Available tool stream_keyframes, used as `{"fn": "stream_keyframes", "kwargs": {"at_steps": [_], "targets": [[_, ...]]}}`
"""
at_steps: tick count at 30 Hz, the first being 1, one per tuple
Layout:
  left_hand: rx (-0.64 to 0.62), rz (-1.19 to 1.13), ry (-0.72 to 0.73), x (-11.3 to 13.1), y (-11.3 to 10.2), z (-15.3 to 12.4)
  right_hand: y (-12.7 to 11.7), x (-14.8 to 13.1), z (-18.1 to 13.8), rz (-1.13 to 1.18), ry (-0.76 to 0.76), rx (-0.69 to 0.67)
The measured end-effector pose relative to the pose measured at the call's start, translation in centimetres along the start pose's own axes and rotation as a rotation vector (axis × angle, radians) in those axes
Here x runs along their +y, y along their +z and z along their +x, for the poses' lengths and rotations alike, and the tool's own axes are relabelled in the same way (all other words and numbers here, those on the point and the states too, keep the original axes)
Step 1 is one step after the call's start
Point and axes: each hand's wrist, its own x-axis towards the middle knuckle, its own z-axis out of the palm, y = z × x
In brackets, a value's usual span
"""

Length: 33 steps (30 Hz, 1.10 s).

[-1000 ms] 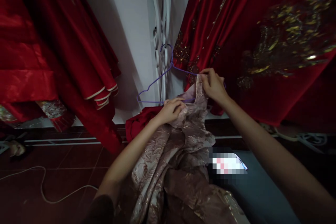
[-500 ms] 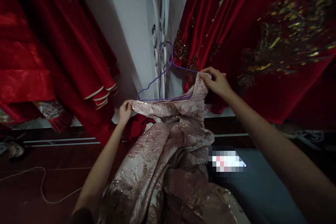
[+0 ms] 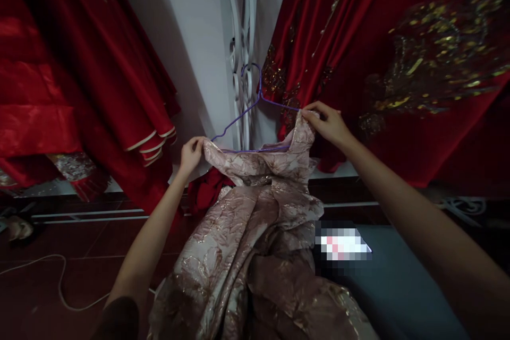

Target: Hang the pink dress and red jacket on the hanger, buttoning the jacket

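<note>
A pale pink dress point(image 3: 255, 207) with a shiny floral pattern spreads from the middle of the view down to the bottom edge. My left hand point(image 3: 192, 153) pinches its left shoulder, which covers that end of a purple hanger point(image 3: 239, 117). At the other shoulder, my right hand point(image 3: 327, 121) grips the fabric over the hanger's right arm. The hanger's hook loops at a white scrolled metal bar point(image 3: 249, 58). The hanger's bottom bar runs just inside the dress's neckline.
Red garments point(image 3: 119, 64) hang on the left, and a sequined red one point(image 3: 418, 90) on the right. A lit, blurred-out screen point(image 3: 346, 244) lies on a grey-blue surface point(image 3: 402, 276). A white cable point(image 3: 64, 281) trails across the dark red floor.
My left hand has moved up slightly, bringing the dress's left shoulder over the hanger's left end, which was bare before. My right hand has stayed nearly in place.
</note>
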Motion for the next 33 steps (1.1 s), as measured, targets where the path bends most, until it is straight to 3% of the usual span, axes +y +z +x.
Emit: {"fn": "stream_keyframes", "kwargs": {"at_steps": [4, 6, 8, 12, 15, 18, 20, 24, 27, 30, 33], "targets": [[-0.123, 0.013, 0.145, 5.6, 1.5, 4.4, 0.9, 0.3, -0.3, 0.147, 0.070, -0.026], [-0.262, -0.063, 0.131, 7.6, 1.4, 6.1, 1.0, 0.5, -0.3, 0.190, 0.095, -0.030], [-0.410, -0.199, 0.068, 7.9, 0.6, 6.9, 0.9, 0.5, -0.2, 0.224, 0.112, -0.039], [-0.423, -0.416, -0.217, 3.3, -1.2, 5.3, 0.7, 0.2, 0.0, 0.277, 0.135, -0.064], [-0.571, -0.245, -0.404, -1.2, -1.3, 1.3, 1.0, 0.2, 0.0, 0.286, 0.140, -0.071], [-0.813, -0.178, -0.360, -3.8, -0.9, -2.8, 1.3, 0.3, 0.0, 0.286, 0.146, -0.073], [-0.871, -0.160, -0.261, -4.5, -0.8, -4.6, 1.3, 0.4, 0.0, 0.291, 0.150, -0.072], [-0.757, -0.002, -0.091, -4.7, -0.7, -5.3, 1.2, 0.3, 0.0, 0.287, 0.154, -0.074], [-0.682, 0.111, -0.077, -4.2, -0.6, -4.2, 1.1, 0.2, 0.0, 0.281, 0.145, -0.080], [-0.612, 0.046, -0.186, -3.1, -0.9, -2.0, 1.3, 0.2, 0.1, 0.263, 0.137, -0.074], [-0.421, -0.126, -0.390, -1.4, -1.7, 1.6, 1.4, 0.2, 0.0, 0.211, 0.121, -0.052]]}}
